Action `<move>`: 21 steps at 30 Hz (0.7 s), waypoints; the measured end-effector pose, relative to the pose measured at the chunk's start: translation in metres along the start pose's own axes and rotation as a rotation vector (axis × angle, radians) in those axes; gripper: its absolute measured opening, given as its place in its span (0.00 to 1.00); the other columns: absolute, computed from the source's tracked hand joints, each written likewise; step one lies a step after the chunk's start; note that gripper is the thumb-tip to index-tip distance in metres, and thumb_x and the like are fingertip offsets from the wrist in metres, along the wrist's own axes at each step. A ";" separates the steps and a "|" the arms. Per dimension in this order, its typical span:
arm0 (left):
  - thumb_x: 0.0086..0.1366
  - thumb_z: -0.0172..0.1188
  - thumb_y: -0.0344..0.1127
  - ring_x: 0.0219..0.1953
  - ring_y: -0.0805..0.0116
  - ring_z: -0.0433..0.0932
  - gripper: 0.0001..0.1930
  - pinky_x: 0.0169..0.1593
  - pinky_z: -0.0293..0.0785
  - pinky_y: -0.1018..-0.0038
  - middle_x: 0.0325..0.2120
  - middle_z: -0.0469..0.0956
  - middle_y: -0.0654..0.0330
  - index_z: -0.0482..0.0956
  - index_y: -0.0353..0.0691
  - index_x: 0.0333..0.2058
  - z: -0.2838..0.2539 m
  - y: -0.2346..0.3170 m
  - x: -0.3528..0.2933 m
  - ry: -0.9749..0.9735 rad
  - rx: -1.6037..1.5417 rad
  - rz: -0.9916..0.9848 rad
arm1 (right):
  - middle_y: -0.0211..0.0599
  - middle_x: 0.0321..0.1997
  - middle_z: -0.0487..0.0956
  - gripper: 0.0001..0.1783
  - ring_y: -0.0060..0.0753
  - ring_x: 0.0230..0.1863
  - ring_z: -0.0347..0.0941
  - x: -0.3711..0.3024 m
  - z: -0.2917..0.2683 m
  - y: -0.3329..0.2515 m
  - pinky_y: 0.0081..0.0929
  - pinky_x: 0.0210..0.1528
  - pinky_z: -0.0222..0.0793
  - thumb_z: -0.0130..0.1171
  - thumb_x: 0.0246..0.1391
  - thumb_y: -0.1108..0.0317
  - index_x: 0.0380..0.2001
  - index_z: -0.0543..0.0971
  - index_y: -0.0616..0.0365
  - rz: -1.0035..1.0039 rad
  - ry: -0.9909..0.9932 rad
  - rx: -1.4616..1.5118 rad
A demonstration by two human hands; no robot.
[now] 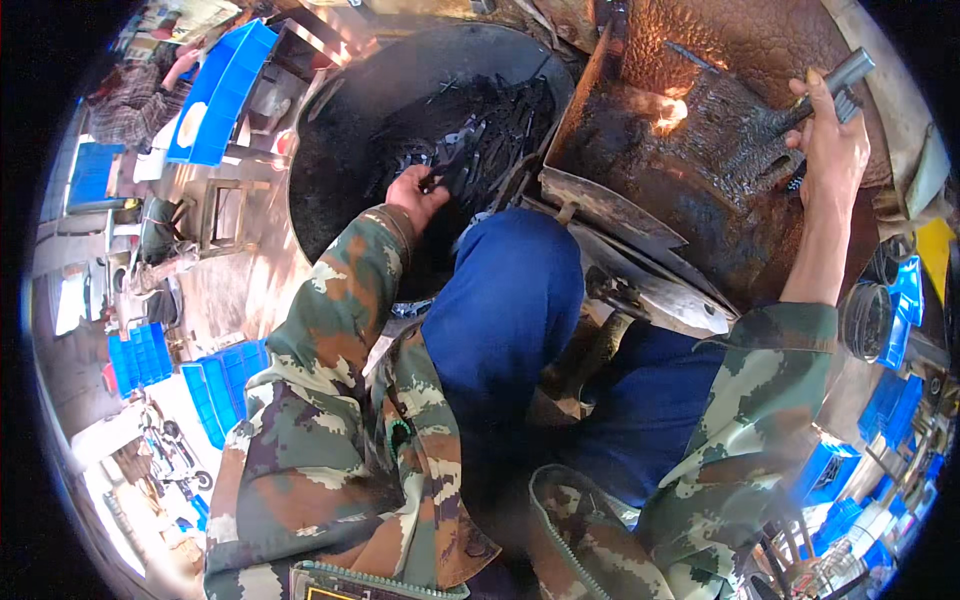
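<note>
Around dark basin (345,120) — wet tray (650,170), blue crates (240,95).

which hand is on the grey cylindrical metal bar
The right hand, at the upper right, grips the grey cylindrical metal bar; the left hand is instead at dark, narrow pieces in the large round black basin.

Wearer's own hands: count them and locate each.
2: the left hand at the dark pieces in the round pan; the right hand around a grey metal bar.

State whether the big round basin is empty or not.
Not empty: dark slender pieces lie heaped inside the basin, by the left hand.
</note>
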State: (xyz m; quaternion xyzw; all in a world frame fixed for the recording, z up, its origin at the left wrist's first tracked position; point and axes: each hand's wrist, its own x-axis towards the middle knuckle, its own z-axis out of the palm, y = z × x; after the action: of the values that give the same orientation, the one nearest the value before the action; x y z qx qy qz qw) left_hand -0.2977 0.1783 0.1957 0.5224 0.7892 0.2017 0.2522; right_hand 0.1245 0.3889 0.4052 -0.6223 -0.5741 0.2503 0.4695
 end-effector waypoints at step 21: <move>0.69 0.56 0.36 0.22 0.81 0.64 0.09 0.21 0.58 0.79 0.21 0.65 0.70 0.71 0.40 0.43 -0.018 0.307 0.006 -0.209 -1.088 0.434 | 0.34 0.36 0.85 0.24 0.24 0.14 0.71 0.003 -0.006 0.007 0.23 0.21 0.69 0.61 0.58 0.52 0.42 0.78 0.66 -0.036 0.016 0.001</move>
State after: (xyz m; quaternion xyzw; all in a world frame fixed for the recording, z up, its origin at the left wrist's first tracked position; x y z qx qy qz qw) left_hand -0.0891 0.2969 0.3874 0.4847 0.4187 0.5714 0.5131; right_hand 0.1337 0.3907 0.4021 -0.6138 -0.5812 0.2370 0.4788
